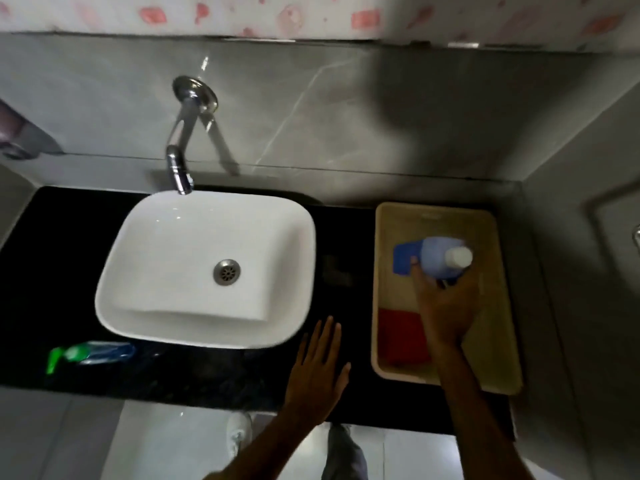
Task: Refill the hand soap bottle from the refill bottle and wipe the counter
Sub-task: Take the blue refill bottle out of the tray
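Right hand (446,306) reaches into the beige tray (384,258), which sits on the black counter (41,271) just beside the white sink (173,258), on its right. Its fingers wrap around the blue refill bottle (433,252), which has a white cap (459,257) pointing toward the camera and a darker blue label on the side facing the sink. Whether the bottle rests on the tray floor or is lifted off it cannot be told. A red cloth (398,336) lies in the near corner of the tray on the sink side, partly hidden under the right forearm.

Left hand (320,372) lies flat and open over the counter, fingers spread, gripping nothing, just in front of the sink's near right corner and between sink and tray.

On the other side of the sink, near its front left corner, the clear hand soap bottle (100,351) lies on its side on the counter, its green pump head pointing away from the sink. A chrome tap (180,143) comes out of the grey wall behind the sink, with its spout above the back rim.
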Demonstrator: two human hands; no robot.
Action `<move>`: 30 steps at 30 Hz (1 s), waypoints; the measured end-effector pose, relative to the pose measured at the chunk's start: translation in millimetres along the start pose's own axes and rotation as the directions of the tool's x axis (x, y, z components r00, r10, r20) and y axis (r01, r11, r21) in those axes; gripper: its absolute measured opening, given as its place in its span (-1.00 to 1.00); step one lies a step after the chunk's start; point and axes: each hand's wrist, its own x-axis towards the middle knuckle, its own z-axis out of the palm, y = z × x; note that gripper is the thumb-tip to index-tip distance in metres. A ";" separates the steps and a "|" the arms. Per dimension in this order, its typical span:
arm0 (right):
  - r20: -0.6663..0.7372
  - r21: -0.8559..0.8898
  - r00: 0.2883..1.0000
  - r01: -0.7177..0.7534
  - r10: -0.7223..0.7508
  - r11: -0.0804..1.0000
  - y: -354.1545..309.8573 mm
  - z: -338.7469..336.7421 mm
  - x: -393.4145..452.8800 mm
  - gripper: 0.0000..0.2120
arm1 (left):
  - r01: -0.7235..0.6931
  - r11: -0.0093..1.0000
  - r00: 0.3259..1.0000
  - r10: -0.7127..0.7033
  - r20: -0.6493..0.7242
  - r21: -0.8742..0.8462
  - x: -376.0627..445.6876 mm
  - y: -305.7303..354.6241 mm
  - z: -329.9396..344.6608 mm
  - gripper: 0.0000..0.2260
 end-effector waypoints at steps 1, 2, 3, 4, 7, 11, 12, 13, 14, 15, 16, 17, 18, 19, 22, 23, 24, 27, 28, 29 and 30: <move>0.008 0.028 1.000 0.000 0.000 1.000 -8.2 -4.6 -30.2 -0.15 | 0.018 1.000 1.000 -0.018 0.016 0.000 -20.7 -17.8 1.2 -0.38; 0.026 0.041 1.000 -0.001 0.000 0.999 -13.9 -8.5 -60.7 -0.17 | 0.046 0.999 0.998 -0.046 0.031 0.000 -41.8 -37.0 2.5 -0.37; 0.046 0.035 0.999 0.007 -0.008 0.999 -18.7 -10.4 -91.7 -0.17 | 0.075 0.997 0.996 -0.075 0.050 0.007 -62.1 -57.1 3.4 -0.37; 0.060 0.021 0.998 0.014 -0.015 1.000 -21.8 -11.1 -123.2 -0.18 | 0.103 0.995 0.992 -0.103 0.073 0.013 -82.0 -77.5 3.0 -0.36; 0.109 -0.055 0.994 -0.016 0.022 0.998 -20.1 -5.5 -204.2 -0.22 | 0.171 0.985 0.982 -0.172 0.074 0.019 -121.8 -129.8 -4.3 -0.38; 0.240 -0.117 0.970 0.005 0.023 0.993 -20.6 18.7 -290.7 -0.13 | 0.201 0.980 0.977 -0.200 0.075 0.002 -150.9 -186.5 -22.4 -0.38; 0.260 -0.119 0.965 0.004 0.027 0.993 -22.5 26.5 -306.4 -0.12 | 0.192 0.981 0.978 -0.192 0.078 -0.001 -157.3 -197.5 -26.1 -0.38; 0.278 -0.123 0.960 0.004 0.031 0.992 -25.3 34.1 -320.4 -0.12 | 0.181 0.983 0.980 -0.181 0.079 0.000 -163.3 -207.3 -30.1 -0.37; 0.290 -0.125 0.956 0.000 0.036 0.992 -27.4 41.4 -330.1 -0.11 | 0.170 0.985 0.982 -0.170 0.082 0.009 -167.5 -214.1 -33.3 -0.35; 0.300 -0.129 0.953 -0.005 0.044 0.992 -31.0 49.1 -339.5 -0.11 | 0.162 0.986 0.983 -0.164 0.083 0.025 -173.1 -221.9 -35.1 -0.34; 0.302 -0.137 0.952 -0.009 0.050 0.991 -35.2 56.8 -346.5 -0.11 | 0.158 0.987 0.983 -0.161 0.091 0.044 -177.7 -228.9 -35.9 -0.35; 0.296 -0.151 0.953 -0.012 0.057 0.988 -39.2 63.8 -350.3 -0.11 | 0.153 0.986 0.982 -0.159 0.107 0.062 -181.0 -234.8 -35.3 -0.37; 0.288 -0.170 0.956 -0.007 0.057 0.985 -42.5 70.5 -352.3 -0.11 | 0.148 0.986 0.981 -0.157 0.118 0.081 -183.0 -239.7 -33.7 -0.38; 0.278 -0.195 0.959 0.005 0.050 0.981 -45.0 76.1 -352.1 -0.11 | 0.143 0.985 0.980 -0.154 0.126 0.092 -183.6 -241.8 -31.7 -0.39; 0.258 -0.264 0.965 0.033 0.037 0.964 -52.4 89.8 -352.4 -0.10 | 0.139 0.987 0.979 -0.149 0.141 0.084 -183.6 -245.7 -25.3 -0.38; 0.252 -0.273 0.967 0.031 0.040 0.961 -53.9 92.8 -352.6 -0.10 | 0.140 0.987 0.978 -0.150 0.146 0.075 -183.9 -246.4 -24.4 -0.38; 0.247 -0.275 0.968 0.031 0.039 0.961 -55.1 94.0 -352.3 -0.08 | 0.139 0.988 0.978 -0.147 0.151 0.063 -184.0 -246.7 -24.3 -0.38; 0.257 -0.187 0.963 -0.037 0.085 0.982 -50.4 90.6 -359.8 0.08 | 0.129 0.991 0.984 -0.125 0.129 -0.020 -187.7 -251.1 -28.0 -0.42; 0.256 -0.137 0.956 -0.114 0.147 0.984 -45.3 88.2 -367.5 0.14 | 0.134 0.988 0.987 -0.127 0.102 -0.072 -190.5 -254.5 -32.0 -0.44; 0.245 -0.108 0.946 -0.192 0.213 0.975 -38.0 84.1 -379.1 0.16 | 0.147 0.980 0.988 -0.138 0.069 -0.135 -194.3 -258.4 -36.2 -0.46; 0.235 -0.101 0.935 -0.249 0.267 0.963 -31.2 82.0 -395.6 0.13 | 0.171 0.964 0.985 -0.168 0.037 -0.202 -199.2 -265.7 -41.9 -0.49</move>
